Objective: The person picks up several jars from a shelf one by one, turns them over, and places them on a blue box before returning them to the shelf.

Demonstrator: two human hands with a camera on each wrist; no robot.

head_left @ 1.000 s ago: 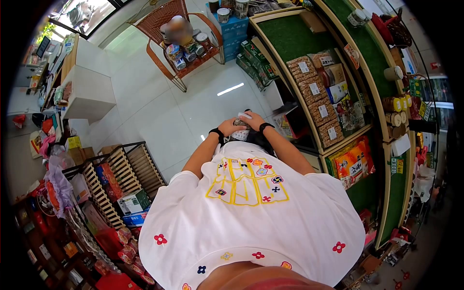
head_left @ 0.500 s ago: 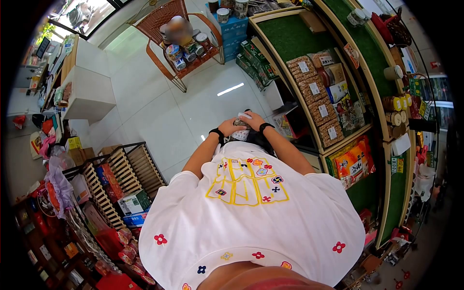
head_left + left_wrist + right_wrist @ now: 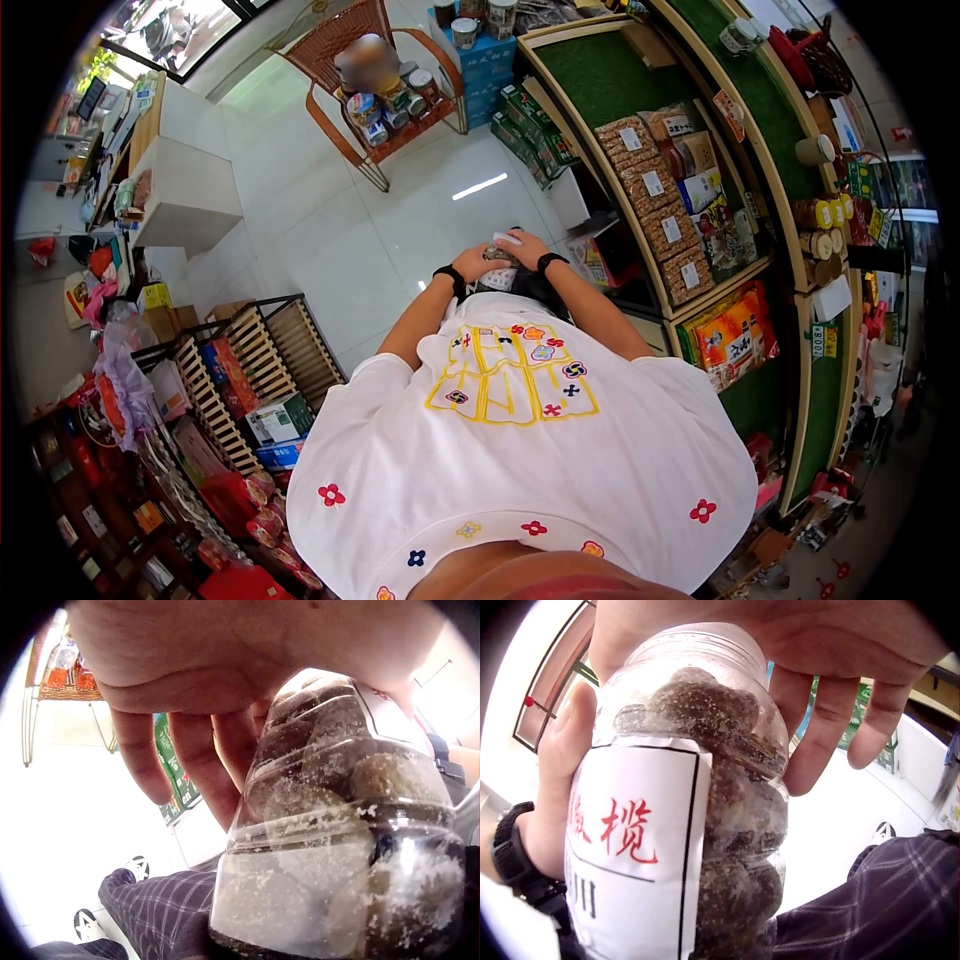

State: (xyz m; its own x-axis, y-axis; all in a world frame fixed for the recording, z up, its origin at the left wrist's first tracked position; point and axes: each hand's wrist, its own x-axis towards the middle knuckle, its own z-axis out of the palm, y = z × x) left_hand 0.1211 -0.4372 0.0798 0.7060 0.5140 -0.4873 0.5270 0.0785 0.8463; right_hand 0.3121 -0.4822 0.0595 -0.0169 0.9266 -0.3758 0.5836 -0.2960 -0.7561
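A clear ribbed plastic jar point(image 3: 742, 817) of dark wrinkled preserved fruit stands between my hands in front of my body. It bears a white label point(image 3: 641, 855) with red characters. Whitish grains cling inside its wall, as the left wrist view shows. My left hand point(image 3: 478, 263) holds the jar's side, and its thumb shows beside the label in the right wrist view. Over the jar's neck my right hand point(image 3: 524, 248) grips the upper part, with fingers hanging past the far side. A white top point(image 3: 507, 239) peeks out between the hands; the palm hides most of it.
Ahead, a wicker chair point(image 3: 335, 50) carries several jars and cans. Shelves with green lining point(image 3: 585, 85) and packaged food point(image 3: 660, 205) run along the right. A slatted rack point(image 3: 240, 345) with boxes stands at left. Glossy tiled floor point(image 3: 330, 230) lies ahead.
Both hands keep their hold on the jar, in nearly the same place. The surroundings have shifted very slightly to the right in the head view.
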